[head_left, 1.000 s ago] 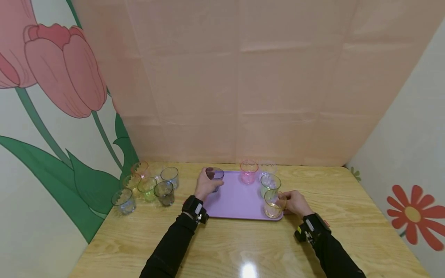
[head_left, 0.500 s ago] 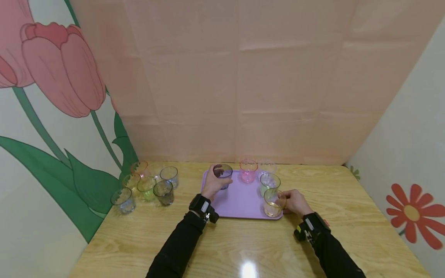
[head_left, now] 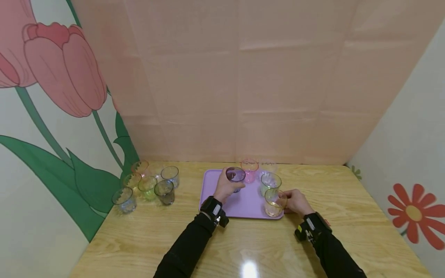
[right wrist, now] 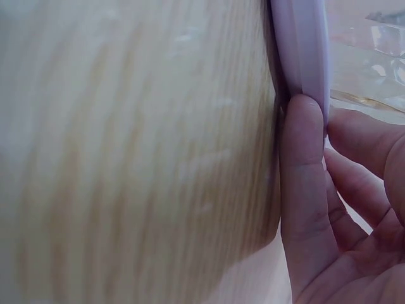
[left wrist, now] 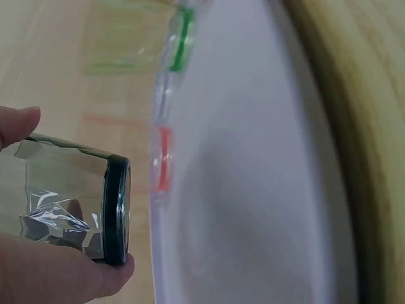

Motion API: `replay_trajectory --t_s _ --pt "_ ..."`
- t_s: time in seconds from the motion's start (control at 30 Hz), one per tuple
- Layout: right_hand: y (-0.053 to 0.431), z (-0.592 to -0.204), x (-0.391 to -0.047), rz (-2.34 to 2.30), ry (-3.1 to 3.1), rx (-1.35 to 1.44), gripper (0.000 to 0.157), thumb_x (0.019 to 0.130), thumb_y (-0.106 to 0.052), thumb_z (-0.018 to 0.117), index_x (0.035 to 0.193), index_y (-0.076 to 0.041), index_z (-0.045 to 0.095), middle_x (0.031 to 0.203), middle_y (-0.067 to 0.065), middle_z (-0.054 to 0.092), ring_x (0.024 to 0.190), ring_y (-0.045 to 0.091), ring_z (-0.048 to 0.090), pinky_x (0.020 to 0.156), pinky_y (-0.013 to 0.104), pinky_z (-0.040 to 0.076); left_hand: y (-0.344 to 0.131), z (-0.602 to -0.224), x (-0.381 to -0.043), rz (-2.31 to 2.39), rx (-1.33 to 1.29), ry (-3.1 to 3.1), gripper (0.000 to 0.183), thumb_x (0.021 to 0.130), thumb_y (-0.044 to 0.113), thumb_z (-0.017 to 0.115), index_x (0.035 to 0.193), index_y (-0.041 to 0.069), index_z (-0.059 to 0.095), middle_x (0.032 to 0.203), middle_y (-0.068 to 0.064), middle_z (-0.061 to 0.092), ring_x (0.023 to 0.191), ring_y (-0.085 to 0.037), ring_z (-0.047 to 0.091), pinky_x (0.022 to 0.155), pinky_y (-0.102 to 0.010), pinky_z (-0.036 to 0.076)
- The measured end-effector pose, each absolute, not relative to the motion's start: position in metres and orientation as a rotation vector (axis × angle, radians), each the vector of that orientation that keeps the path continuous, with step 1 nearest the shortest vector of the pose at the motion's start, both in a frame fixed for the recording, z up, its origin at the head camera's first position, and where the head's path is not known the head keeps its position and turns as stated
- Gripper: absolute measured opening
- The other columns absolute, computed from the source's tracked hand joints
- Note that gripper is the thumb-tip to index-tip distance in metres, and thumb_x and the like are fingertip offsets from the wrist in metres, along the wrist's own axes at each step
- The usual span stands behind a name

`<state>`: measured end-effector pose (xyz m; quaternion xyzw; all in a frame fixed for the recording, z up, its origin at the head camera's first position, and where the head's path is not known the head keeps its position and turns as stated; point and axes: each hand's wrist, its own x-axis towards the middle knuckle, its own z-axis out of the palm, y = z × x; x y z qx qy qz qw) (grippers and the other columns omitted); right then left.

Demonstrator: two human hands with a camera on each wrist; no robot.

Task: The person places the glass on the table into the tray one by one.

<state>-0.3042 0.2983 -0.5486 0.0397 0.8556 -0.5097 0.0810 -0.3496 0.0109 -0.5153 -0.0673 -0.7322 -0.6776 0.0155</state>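
Behind the wooden counter (head_left: 347,216) is a peach sheet (head_left: 278,96), and the dark glass (head_left: 236,176) is held over the purple tray (head_left: 213,181), near 11 o'clock from its middle. The glass is probably light but stiff, slippery and breakable, so it is best taken by its side. The left hand (head_left: 225,189) curls there, spread to its width; the right hand (head_left: 297,202) pinches the tray's rim at 4 o'clock.

Even, soft light on my table (head_left: 274,247), a white glare spot (head_left: 249,269) low in the head view, glints on my dark glass (left wrist: 69,202) (sharper than the blurred tumblers (left wrist: 163,158) beyond it), hazy, smeared wood grain (right wrist: 139,164) in the right wrist view.
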Motion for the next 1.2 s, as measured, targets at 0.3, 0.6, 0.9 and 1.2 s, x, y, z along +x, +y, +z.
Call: replay_trajectory --t_s 0.3,0.6,0.9,1.2 --pt "0.298 -0.556 -0.304 -1.528 2.557 0.127 0.038 0.087 -0.006 0.076 0.119 0.012 0.067 0.100 0.017 0.067 0.073 0.018 0.067 0.062 0.036 0.061 0.021 -0.527 -0.346 -2.055 -0.188 -2.358 0.080 0.064 -0.003 0.089 0.134 -0.001 0.052 0.126 -0.020 0.062 0.119 -0.037 0.058 0.100 -0.040 0.048" --pt "0.298 -0.557 -0.305 -1.527 2.546 0.142 0.040 0.088 -0.008 0.076 0.121 0.013 0.065 0.104 0.019 0.067 0.072 0.017 0.067 0.062 0.035 0.061 0.028 -0.528 -0.347 -2.004 -0.173 -2.430 0.078 0.063 0.002 0.093 0.132 0.004 0.057 0.122 -0.017 0.064 0.118 -0.037 0.059 0.099 -0.040 0.049" --pt "0.299 -0.551 -0.307 -1.517 2.548 0.190 0.042 0.088 -0.007 0.077 0.122 0.013 0.065 0.107 0.021 0.066 0.072 0.016 0.067 0.062 0.035 0.061 0.040 -0.526 -0.343 -1.932 -0.170 -2.461 0.079 0.059 0.004 0.095 0.129 0.007 0.058 0.119 -0.010 0.067 0.115 -0.030 0.061 0.100 -0.039 0.048" --pt "0.299 -0.553 -0.308 -1.544 2.550 0.157 0.038 0.088 -0.005 0.076 0.119 0.013 0.066 0.099 0.017 0.066 0.071 0.017 0.067 0.061 0.035 0.061 0.052 -0.528 -0.341 -1.841 -0.090 -2.544 0.085 0.062 0.010 0.096 0.133 0.004 0.051 0.125 -0.015 0.065 0.119 -0.032 0.061 0.103 -0.042 0.048"
